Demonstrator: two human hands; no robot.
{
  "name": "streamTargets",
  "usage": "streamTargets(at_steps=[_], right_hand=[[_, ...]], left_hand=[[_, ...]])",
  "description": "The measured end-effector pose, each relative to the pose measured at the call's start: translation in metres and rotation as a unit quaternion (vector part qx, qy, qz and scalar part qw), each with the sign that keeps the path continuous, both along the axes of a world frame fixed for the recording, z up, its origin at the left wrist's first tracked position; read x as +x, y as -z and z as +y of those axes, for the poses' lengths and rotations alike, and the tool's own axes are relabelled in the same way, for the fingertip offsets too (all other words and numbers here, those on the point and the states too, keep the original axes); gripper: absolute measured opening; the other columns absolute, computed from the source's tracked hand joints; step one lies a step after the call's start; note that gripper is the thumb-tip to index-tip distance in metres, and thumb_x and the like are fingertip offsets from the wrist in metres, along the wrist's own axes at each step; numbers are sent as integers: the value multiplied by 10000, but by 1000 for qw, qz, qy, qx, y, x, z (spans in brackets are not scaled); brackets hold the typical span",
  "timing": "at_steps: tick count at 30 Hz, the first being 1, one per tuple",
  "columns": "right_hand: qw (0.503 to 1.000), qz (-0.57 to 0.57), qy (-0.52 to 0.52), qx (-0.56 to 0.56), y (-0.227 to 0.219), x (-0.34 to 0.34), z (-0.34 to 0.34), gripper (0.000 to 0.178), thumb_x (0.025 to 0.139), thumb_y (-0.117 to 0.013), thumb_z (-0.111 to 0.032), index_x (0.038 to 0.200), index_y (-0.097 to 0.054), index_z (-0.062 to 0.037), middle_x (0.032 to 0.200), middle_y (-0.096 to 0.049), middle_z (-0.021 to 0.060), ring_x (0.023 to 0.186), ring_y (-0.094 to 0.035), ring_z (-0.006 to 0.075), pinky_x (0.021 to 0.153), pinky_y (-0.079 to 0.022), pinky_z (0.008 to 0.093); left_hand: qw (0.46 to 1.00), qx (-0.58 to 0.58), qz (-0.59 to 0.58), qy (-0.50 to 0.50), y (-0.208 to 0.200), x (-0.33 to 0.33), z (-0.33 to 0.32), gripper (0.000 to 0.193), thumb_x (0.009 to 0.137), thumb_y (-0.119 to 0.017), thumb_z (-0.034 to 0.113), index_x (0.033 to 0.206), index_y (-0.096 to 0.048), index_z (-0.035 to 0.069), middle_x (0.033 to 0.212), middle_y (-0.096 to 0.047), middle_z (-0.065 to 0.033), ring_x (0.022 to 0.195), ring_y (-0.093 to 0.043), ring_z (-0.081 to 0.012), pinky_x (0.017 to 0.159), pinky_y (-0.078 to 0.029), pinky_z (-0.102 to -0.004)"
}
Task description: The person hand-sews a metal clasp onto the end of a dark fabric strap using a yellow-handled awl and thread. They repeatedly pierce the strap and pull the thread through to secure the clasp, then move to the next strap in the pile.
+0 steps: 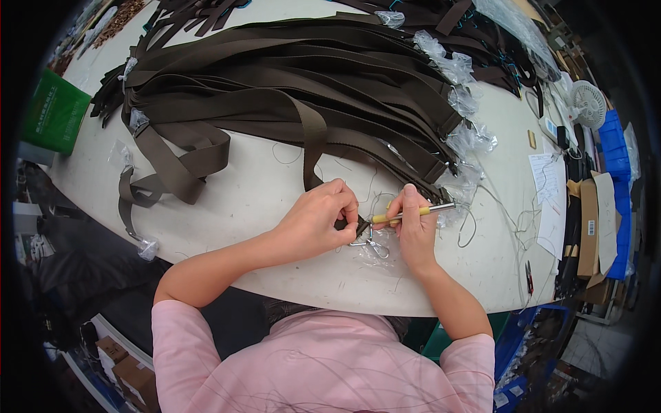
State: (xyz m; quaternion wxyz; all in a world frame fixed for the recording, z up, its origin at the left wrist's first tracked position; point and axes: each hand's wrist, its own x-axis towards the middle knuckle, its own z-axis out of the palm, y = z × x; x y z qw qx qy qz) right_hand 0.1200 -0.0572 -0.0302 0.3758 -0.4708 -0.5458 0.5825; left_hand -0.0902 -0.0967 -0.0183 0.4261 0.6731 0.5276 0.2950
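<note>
Near the table's front edge, my left hand (323, 212) pinches the end of a dark brown webbing strap (313, 131), which loops up from it toward the pile. My right hand (416, 227) grips a slim pen-shaped tool (434, 208), yellow at one end and silver at the other. Its yellow end points left, close to the strap end at my left fingertips. A metal hook (375, 246) lies just below, on or by clear plastic film. Whether the tool touches the strap, I cannot tell.
A big bundle of brown straps (275, 62) with plastic-wrapped ends (458, 93) covers the far table. Another strap (172, 165) curls at left by a green box (55, 113). Right are papers (547, 199), a small fan (587, 103), a cardboard box (591, 227) and red-handled snips (529, 277).
</note>
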Motion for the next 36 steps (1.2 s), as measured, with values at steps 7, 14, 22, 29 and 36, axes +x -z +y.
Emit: streamTargets(at_steps=[7, 14, 22, 29, 36], right_hand=[[1000, 6, -10, -2, -2, -1, -1, 534, 1134, -426, -395, 766, -573, -36, 682, -582, 19, 591, -647, 112, 527, -424, 227], [1000, 26, -10, -2, 2, -2, 0, 542, 1135, -419, -391, 761, -560, -25, 681, -574, 30, 594, -643, 121, 519, -435, 229], [975, 197, 43, 88, -16, 6, -5, 489, 1136, -380, -299, 764, -565, -40, 668, -599, 44, 532, -525, 79, 497, -376, 217], [995, 56, -45, -69, -3, -4, -13, 501, 1132, -427, -353, 796, -628, -40, 685, -638, 30, 543, -512, 51, 506, -380, 218], [996, 14, -67, -51, -4, -9, -15, 495, 1125, -450, -378, 802, -626, -46, 712, -623, 16, 603, -616, 63, 515, -389, 211]], left_hand=[[1000, -7, 3, 0, 0, 0, 0, 114, 783, -744, 31, 856, -658, 16, 1045, -635, -79, 866, -638, -187, 811, -555, -310], [1000, -6, 6, 2, -2, -1, 0, 116, 782, -746, 36, 851, -655, 17, 1055, -635, -88, 876, -648, -189, 827, -560, -313], [995, -45, -63, 70, -9, -24, 5, 75, 808, -706, 42, 822, -635, 21, 1166, -653, -138, 1082, -664, -248, 957, -540, -376], [987, -87, -104, 89, -6, -30, 11, 75, 826, -692, 52, 806, -628, 19, 1207, -643, -161, 1093, -668, -250, 1002, -533, -388], [987, -84, -103, 85, -7, -29, 11, 74, 826, -690, 49, 807, -626, 17, 1199, -644, -148, 1088, -670, -248, 1009, -534, -388]])
